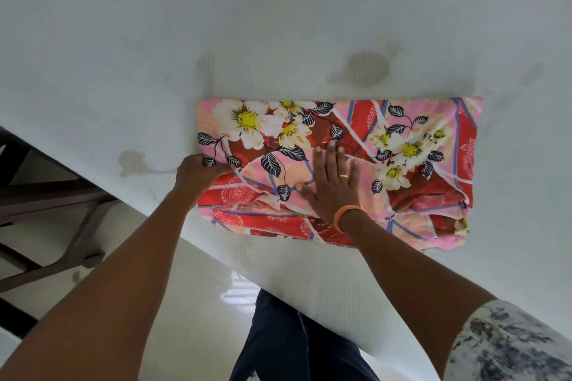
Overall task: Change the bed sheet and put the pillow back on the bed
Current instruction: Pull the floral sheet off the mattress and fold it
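A folded bed sheet (418, 164), pink and red with white flowers and dark leaves, lies on the bare white mattress (216, 25) near its front edge. My left hand (198, 172) grips the sheet's left edge, fingers curled round the fabric. Flat on the middle of the sheet lies my right hand (331, 182), fingers straight and pressing down; it wears a ring and an orange wristband. No pillow is in view.
The mattress carries a few faint stains. A dark wooden frame (55, 204) stands at the left over a glossy tiled floor (192, 318). My legs in dark trousers (294, 343) are close to the mattress edge.
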### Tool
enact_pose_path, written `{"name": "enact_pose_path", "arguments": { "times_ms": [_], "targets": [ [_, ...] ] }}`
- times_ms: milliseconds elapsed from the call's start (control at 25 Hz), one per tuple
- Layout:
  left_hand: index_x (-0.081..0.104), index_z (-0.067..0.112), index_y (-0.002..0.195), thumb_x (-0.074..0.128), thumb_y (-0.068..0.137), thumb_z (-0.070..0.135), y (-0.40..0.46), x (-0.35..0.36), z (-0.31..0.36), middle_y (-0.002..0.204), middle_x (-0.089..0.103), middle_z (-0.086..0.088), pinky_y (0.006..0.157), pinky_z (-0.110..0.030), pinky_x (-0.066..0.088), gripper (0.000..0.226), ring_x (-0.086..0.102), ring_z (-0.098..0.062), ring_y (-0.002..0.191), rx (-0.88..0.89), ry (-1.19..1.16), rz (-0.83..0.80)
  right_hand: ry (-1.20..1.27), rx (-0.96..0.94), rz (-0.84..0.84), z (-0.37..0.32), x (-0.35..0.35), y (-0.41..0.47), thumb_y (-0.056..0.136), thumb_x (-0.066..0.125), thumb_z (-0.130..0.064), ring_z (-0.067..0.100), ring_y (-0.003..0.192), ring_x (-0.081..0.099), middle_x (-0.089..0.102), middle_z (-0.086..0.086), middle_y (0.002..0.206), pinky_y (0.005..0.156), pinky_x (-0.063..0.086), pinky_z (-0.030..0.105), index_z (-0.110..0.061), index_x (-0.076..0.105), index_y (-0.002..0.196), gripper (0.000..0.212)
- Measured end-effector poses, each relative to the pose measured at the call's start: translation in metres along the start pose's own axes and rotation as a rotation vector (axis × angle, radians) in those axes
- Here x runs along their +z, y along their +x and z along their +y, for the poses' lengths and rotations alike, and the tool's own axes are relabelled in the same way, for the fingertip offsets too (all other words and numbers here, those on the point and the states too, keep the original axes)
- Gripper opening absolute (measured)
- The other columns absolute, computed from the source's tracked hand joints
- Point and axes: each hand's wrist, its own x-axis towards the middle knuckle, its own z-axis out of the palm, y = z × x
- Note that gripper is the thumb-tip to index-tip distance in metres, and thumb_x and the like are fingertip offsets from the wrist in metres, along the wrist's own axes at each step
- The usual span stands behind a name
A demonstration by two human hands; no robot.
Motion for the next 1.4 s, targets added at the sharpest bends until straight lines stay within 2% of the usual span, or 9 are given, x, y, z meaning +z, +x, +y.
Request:
{"name": "enact_pose_path", "arguments": {
  "times_ms": [200, 360, 480, 560, 680, 800, 1040, 1240, 1400],
  "targets": [
    [0.065, 0.012, 0.098, 0.076, 0.08, 0.036, -0.035, -0.002, 0.033, 0.088, 0.073, -0.009, 0.076, -0.04, 0.06, 0.032, 0.072, -0.028, 0.076, 0.043, 0.016, -0.094, 0.178, 0.016, -0.103, -0.005, -0.027, -0.005, 0.094, 0.045, -0.056, 0.029, 0.148, -0.018, -0.023, 0.009, 0.161, 0.118, -0.005, 0.055, -0.017, -0.012, 0.155, 0.092],
    [0.058, 0.014, 0.099, 0.061, 0.087, 0.026, -0.095, 0.036, 0.103, 0.085, 0.067, -0.006, 0.07, -0.039, 0.056, 0.017, 0.068, -0.03, 0.082, 0.475, 0.315, -0.009, 1.274, 0.288, -0.171, 0.003, -0.093, -0.018, 0.095, 0.058, -0.04, 0.028, 0.129, 0.051, 0.054, 0.01, 0.138, 0.1, 0.044, 0.037, -0.016, 0.045, 0.141, 0.054],
    [0.045, 0.022, 0.122, 0.064, 0.083, 0.023, -0.15, 0.112, 0.155, 0.108, 0.066, 0.0, 0.076, -0.038, 0.055, 0.043, 0.067, -0.023, 0.094, 0.72, 0.352, -0.162, 1.784, 0.326, -0.203, 0.051, -0.148, -0.032, 0.097, 0.047, -0.052, 0.018, 0.08, 0.068, 0.069, 0.004, 0.091, 0.068, 0.055, 0.033, -0.022, 0.071, 0.103, 0.039],
    [0.044, 0.018, 0.132, 0.075, 0.076, 0.011, -0.181, 0.166, 0.182, 0.12, 0.063, -0.002, 0.085, -0.037, 0.055, 0.064, 0.065, -0.018, 0.102, 0.633, 0.031, -0.575, 1.751, 0.351, -0.031, 0.101, -0.167, -0.041, 0.086, 0.062, -0.056, 0.015, 0.068, 0.063, 0.065, 0.004, 0.078, 0.062, 0.052, 0.03, -0.022, 0.073, 0.085, 0.036],
    [0.053, 0.014, 0.127, 0.066, 0.081, -0.007, -0.211, 0.213, 0.197, 0.114, 0.061, 0.001, 0.07, -0.027, 0.055, 0.052, 0.063, -0.012, 0.084, 0.362, -0.204, -0.962, 1.433, 0.513, 0.016, 0.171, -0.162, -0.049, 0.072, 0.081, -0.05, 0.022, 0.072, 0.061, 0.066, 0.011, 0.085, 0.07, 0.049, 0.038, -0.014, 0.066, 0.104, 0.05],
    [0.063, 0.015, 0.121, 0.058, 0.083, -0.003, -0.208, 0.229, 0.172, 0.108, 0.064, 0.005, 0.074, -0.022, 0.053, 0.042, 0.062, -0.011, 0.089, 0.411, -0.097, -0.682, 1.338, 0.596, -0.159, 0.191, -0.142, -0.053, 0.082, 0.077, -0.029, 0.019, 0.073, 0.068, 0.068, 0.007, 0.086, 0.064, 0.056, 0.034, -0.012, 0.061, 0.109, 0.036],
    [0.056, 0.019, 0.124, 0.072, 0.082, 0.016, -0.138, 0.189, 0.115, 0.12, 0.049, 0.0, 0.089, -0.03, 0.054, 0.044, 0.054, -0.019, 0.112, 0.4, 0.035, 0.031, 0.917, 0.468, 0.145, 0.166, -0.116, -0.014, 0.09, 0.066, -0.031, 0.028, 0.066, 0.057, 0.058, 0.007, 0.065, 0.057, 0.039, 0.029, -0.005, 0.058, 0.069, 0.034],
    [0.027, 0.022, 0.148, 0.083, 0.071, 0.045, -0.131, 0.192, 0.125, 0.142, 0.033, -0.006, 0.095, -0.04, 0.047, 0.097, 0.037, -0.023, 0.127, 0.403, 0.175, 0.1, 0.7, 0.479, 0.4, 0.207, -0.119, -0.045, 0.094, 0.048, -0.034, 0.03, 0.068, 0.051, 0.061, 0.018, 0.074, 0.061, 0.025, 0.031, -0.009, 0.052, 0.072, 0.033],
    [0.026, 0.021, 0.144, 0.084, 0.05, 0.063, -0.125, 0.223, 0.13, 0.132, 0.047, -0.006, 0.096, -0.05, 0.052, 0.118, 0.051, -0.029, 0.124, 0.141, -0.003, -0.123, 0.8, 0.739, 0.167, 0.26, -0.077, -0.063, 0.098, 0.043, -0.04, 0.04, 0.097, 0.063, 0.068, 0.027, 0.097, 0.078, 0.042, 0.036, 0.002, 0.065, 0.096, 0.048]
  ]
}}
